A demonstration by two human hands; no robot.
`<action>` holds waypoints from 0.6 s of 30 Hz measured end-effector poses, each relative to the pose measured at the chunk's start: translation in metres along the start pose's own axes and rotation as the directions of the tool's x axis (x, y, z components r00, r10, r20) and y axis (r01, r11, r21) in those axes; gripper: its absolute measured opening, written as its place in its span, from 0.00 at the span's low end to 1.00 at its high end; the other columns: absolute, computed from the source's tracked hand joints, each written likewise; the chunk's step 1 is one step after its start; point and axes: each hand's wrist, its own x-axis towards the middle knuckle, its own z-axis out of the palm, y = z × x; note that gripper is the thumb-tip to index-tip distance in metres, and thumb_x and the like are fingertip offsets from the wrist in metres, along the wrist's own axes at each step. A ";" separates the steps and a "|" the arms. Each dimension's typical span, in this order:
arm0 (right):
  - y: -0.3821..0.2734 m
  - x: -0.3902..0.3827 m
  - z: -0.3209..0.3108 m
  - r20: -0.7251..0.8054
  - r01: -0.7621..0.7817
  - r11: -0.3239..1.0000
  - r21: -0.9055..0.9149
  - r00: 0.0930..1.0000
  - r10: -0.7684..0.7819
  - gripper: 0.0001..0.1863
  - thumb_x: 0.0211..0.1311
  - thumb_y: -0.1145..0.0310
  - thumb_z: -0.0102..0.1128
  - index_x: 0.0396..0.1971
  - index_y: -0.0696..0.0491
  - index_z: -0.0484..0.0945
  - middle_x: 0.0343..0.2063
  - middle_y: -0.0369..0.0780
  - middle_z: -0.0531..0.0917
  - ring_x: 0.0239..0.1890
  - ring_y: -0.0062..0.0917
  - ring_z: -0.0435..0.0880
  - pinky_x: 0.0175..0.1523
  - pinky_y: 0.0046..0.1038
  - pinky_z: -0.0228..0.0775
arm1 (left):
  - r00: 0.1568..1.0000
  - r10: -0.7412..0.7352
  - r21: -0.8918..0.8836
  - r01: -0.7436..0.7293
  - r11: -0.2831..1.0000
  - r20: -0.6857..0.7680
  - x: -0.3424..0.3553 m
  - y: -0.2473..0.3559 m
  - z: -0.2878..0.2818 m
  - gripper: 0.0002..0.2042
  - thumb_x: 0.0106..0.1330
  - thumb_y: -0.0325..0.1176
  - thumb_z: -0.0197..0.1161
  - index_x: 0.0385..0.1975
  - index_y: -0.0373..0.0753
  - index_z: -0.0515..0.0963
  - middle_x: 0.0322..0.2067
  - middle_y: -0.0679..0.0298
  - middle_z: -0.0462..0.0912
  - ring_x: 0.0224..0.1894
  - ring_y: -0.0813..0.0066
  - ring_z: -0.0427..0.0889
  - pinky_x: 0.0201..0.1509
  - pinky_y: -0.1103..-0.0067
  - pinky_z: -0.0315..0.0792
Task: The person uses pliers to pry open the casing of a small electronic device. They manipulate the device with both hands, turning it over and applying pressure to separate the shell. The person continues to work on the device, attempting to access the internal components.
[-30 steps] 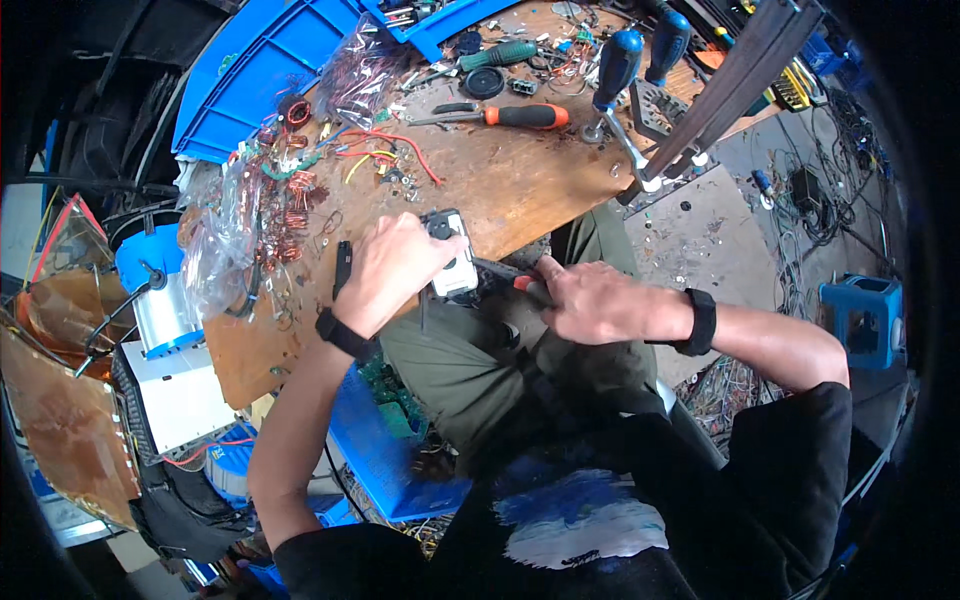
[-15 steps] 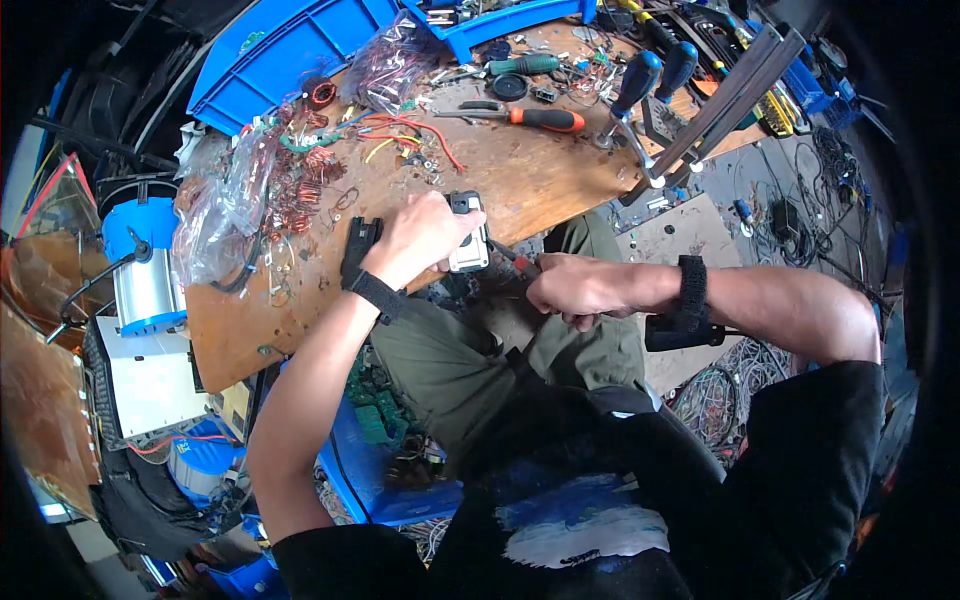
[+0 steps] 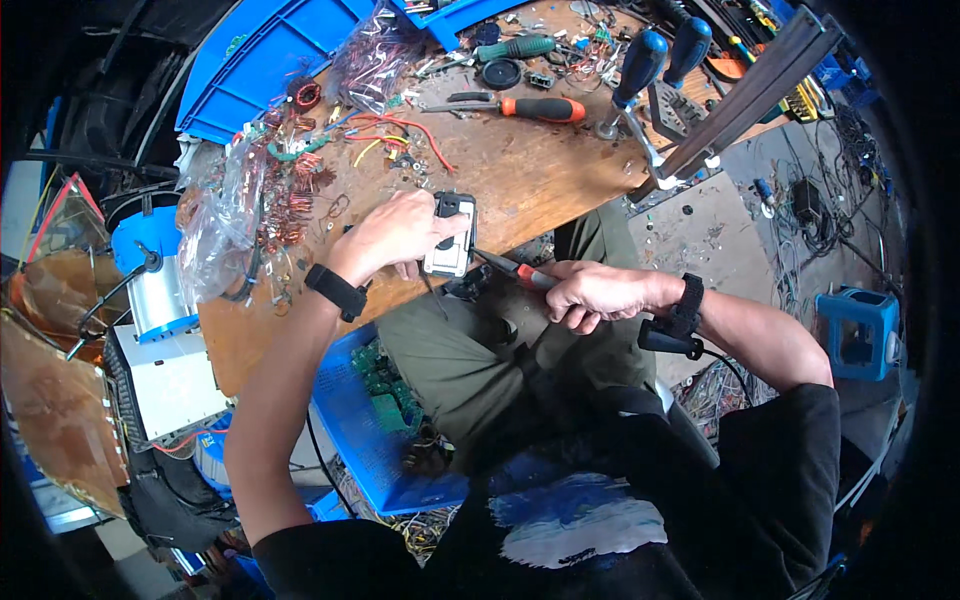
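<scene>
Near the front edge of the wooden bench (image 3: 520, 180), my left hand (image 3: 395, 232) grips a small white-and-black rectangular device (image 3: 449, 253) with its fingers over the top and beside it. My right hand (image 3: 592, 296) is closed on a red-handled tool (image 3: 534, 277), whose dark shaft runs left toward the device's right side; whether the tip touches it I cannot tell. The tool sits over the gap between the bench edge and my legs. A screwdriver with an orange-and-black handle (image 3: 541, 109) lies farther back on the bench.
Bags (image 3: 215, 237), copper coils and wires cover the bench's left. Blue bins (image 3: 265, 55) stand behind. Blue-handled tools (image 3: 642, 62) and dark metal bars (image 3: 738, 100) rise at the right. A bin of circuit boards (image 3: 378, 400) is below; cables (image 3: 840, 220) lie on the floor.
My left hand and the device sit slightly higher in the picture than a second ago. My right hand has shifted slightly, still closed on the red-handled tool. The view has swayed a little.
</scene>
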 end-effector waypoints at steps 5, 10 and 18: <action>0.008 0.015 -0.016 -0.012 0.078 0.978 -0.196 0.997 -0.082 0.19 0.61 0.73 0.53 0.53 0.48 0.67 0.25 0.25 0.64 0.21 0.09 0.60 0.23 0.16 0.54 | 0.980 -0.164 -0.029 0.168 0.985 0.110 0.000 0.010 -0.014 0.28 0.72 0.55 0.55 0.27 0.28 0.77 0.18 0.49 0.80 0.17 0.60 0.85 0.22 0.68 0.80; 0.016 0.017 -0.006 -0.119 0.115 0.749 -0.652 0.960 -0.252 0.27 0.64 0.65 0.54 0.60 0.59 0.64 0.44 0.53 0.81 0.47 0.41 0.82 0.53 0.40 0.69 | 0.989 -0.145 -0.112 0.149 0.982 0.044 0.003 -0.006 0.003 0.29 0.71 0.55 0.56 0.29 0.27 0.75 0.17 0.53 0.80 0.18 0.64 0.85 0.26 0.68 0.77; 0.032 -0.017 0.012 -0.023 0.235 0.920 -0.313 0.967 -0.254 0.23 0.62 0.71 0.52 0.58 0.58 0.68 0.37 0.41 0.81 0.40 0.25 0.80 0.46 0.29 0.70 | 0.968 -0.249 -0.588 0.188 0.787 -0.024 -0.019 -0.007 0.027 0.27 0.72 0.53 0.53 0.41 0.27 0.79 0.18 0.58 0.80 0.19 0.68 0.85 0.27 0.74 0.78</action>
